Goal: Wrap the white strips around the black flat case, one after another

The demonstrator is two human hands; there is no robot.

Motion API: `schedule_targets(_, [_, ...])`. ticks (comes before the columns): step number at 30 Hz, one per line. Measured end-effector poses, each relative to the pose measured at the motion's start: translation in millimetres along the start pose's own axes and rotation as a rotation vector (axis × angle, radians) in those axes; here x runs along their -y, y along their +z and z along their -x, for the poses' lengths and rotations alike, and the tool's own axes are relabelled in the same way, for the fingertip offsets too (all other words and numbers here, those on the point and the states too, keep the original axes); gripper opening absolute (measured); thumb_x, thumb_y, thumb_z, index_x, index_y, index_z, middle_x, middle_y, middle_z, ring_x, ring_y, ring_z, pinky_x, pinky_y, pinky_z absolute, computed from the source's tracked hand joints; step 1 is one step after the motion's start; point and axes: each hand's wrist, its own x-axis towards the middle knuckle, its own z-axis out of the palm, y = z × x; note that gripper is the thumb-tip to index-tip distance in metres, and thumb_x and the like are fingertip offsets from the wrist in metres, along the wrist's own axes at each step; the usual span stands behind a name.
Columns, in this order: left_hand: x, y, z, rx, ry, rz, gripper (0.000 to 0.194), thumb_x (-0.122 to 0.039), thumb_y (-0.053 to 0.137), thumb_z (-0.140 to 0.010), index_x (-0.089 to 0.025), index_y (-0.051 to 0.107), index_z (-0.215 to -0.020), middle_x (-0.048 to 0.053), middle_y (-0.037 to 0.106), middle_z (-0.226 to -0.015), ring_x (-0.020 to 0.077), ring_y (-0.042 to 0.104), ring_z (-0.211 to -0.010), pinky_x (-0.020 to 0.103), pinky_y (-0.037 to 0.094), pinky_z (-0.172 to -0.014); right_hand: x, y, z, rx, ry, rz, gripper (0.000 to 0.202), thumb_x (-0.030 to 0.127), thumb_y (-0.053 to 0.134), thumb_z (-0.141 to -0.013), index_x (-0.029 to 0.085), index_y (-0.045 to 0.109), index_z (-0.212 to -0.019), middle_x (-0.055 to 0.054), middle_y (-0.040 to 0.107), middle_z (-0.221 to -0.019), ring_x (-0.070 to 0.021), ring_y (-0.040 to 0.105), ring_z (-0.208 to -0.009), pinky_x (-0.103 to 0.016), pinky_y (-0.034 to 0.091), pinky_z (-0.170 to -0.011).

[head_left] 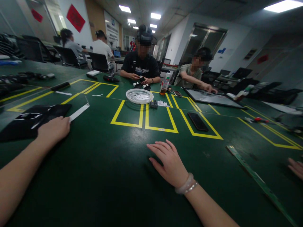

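Note:
My left hand (54, 128) is at the left, its fingers curled closed. A white paper strip (80, 112) sticks out from its fingertips toward the upper right, with a thin bent end. Beside and partly behind this hand lies a flat black plastic-looking sheet or bag (21, 121) with shiny highlights. My right hand (169, 162), with a pale bangle and a beaded bracelet at the wrist, is palm down over the green table (101, 176). Its fingers are stretched out and hold nothing.
Yellow tape outlines mark the table. A white basket (139, 96), a bottle (164, 85), a phone (198, 121) and a long green strip (258, 179) lie around. Two people work across the table; another person's hand (295, 167) shows at the right edge.

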Motion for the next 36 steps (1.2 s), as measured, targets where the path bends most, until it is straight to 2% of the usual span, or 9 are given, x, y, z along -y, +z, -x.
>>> schedule_targets(5, [-12, -11.1, 9, 0.038, -0.003, -0.058, 0.062, -0.043, 0.012, -0.099, -0.009, 0.050, -0.134, 0.021, 0.060, -0.123, 0.0400, 0.060, -0.109, 0.055, 0.052, -0.082, 1, -1, 0, 0.008, 0.007, -0.007, 0.044, 0.025, 0.056, -0.095, 0.027, 0.051, -0.139, -0.004, 0.065, -0.130, -0.0245, 0.053, -0.125, -0.055, 0.029, -0.114])
schedule_targets(10, [-29, -14.1, 9, 0.031, 0.096, -0.015, 0.061, -0.039, 0.014, -0.101, -0.005, 0.041, -0.144, 0.023, 0.050, -0.140, 0.0392, 0.055, -0.121, 0.053, 0.049, -0.093, 1, 0, 1, 0.008, 0.008, -0.012, 0.044, 0.026, 0.056, -0.095, 0.029, 0.050, -0.138, -0.002, 0.065, -0.130, -0.0238, 0.053, -0.125, -0.054, 0.028, -0.115])
schedule_targets(16, [-92, -2.7, 30, 0.089, 0.550, 0.087, 0.048, -0.036, 0.033, -0.101, -0.023, 0.047, -0.145, 0.004, 0.049, -0.148, 0.0225, 0.049, -0.132, 0.039, 0.040, -0.112, 1, 2, 2, 0.053, -0.013, -0.015, 0.049, 0.026, 0.058, -0.093, 0.029, 0.048, -0.141, -0.004, 0.059, -0.138, -0.0242, 0.050, -0.129, -0.053, 0.028, -0.115])
schedule_targets(20, [-142, 3.7, 67, 0.097, 0.953, 0.146, 0.046, -0.025, 0.039, -0.098, -0.034, 0.049, -0.142, 0.000, 0.050, -0.148, 0.0210, 0.057, -0.125, 0.037, 0.050, -0.101, 1, 3, 1, 0.119, -0.038, -0.014, 0.060, 0.033, 0.068, -0.086, 0.027, 0.047, -0.142, -0.007, 0.053, -0.145, -0.0277, 0.045, -0.134, -0.054, 0.027, -0.116])
schedule_targets(23, [-162, 4.3, 89, 0.027, 1.169, 0.186, 0.047, -0.016, 0.041, -0.096, -0.033, 0.052, -0.139, 0.003, 0.051, -0.146, 0.0210, 0.061, -0.119, 0.035, 0.053, -0.093, 0, 4, 1, 0.171, -0.057, -0.037, 0.057, 0.031, 0.068, -0.087, 0.027, 0.048, -0.141, -0.006, 0.064, -0.128, -0.0253, 0.056, -0.121, -0.054, 0.029, -0.114])
schedule_targets(25, [-164, 4.2, 91, -0.006, 1.190, 0.213, 0.045, -0.017, 0.042, -0.097, -0.031, 0.052, -0.139, 0.004, 0.054, -0.143, 0.0201, 0.062, -0.116, 0.034, 0.053, -0.091, -1, 4, 0, 0.188, -0.060, -0.049, 0.050, 0.027, 0.066, -0.090, 0.025, 0.052, -0.138, -0.005, 0.069, -0.114, -0.0220, 0.062, -0.106, -0.051, 0.034, -0.111])
schedule_targets(28, [-149, 3.5, 70, -0.028, 1.054, 0.202, 0.042, -0.032, 0.046, -0.099, -0.029, 0.050, -0.141, 0.005, 0.058, -0.139, 0.0214, 0.057, -0.122, 0.041, 0.045, -0.105, -3, 5, -1, 0.147, -0.017, -0.080, 0.047, 0.022, 0.065, -0.090, 0.022, 0.054, -0.136, -0.005, 0.068, -0.108, -0.0211, 0.063, -0.096, -0.044, 0.046, -0.097])
schedule_targets(32, [-97, -3.8, 23, -0.095, 0.436, 0.077, 0.053, -0.048, 0.036, -0.099, -0.024, 0.045, -0.146, 0.005, 0.042, -0.153, 0.0253, 0.036, -0.142, 0.051, 0.018, -0.122, -6, 4, -1, 0.011, 0.132, -0.182, 0.045, 0.024, 0.061, -0.093, 0.021, 0.054, -0.137, -0.007, 0.066, -0.104, -0.0211, 0.061, -0.086, -0.036, 0.050, -0.075])
schedule_targets(36, [-16, -12.1, 0, -0.139, -0.075, 0.049, 0.079, -0.057, 0.023, -0.097, 0.006, 0.038, -0.142, 0.035, 0.023, -0.152, 0.0538, 0.024, -0.139, 0.074, 0.029, -0.100, -11, 4, -2, -0.158, 0.296, -0.391, 0.043, 0.035, 0.058, -0.094, 0.022, 0.058, -0.135, -0.007, 0.065, -0.098, -0.0197, 0.059, -0.079, -0.034, 0.050, -0.068])
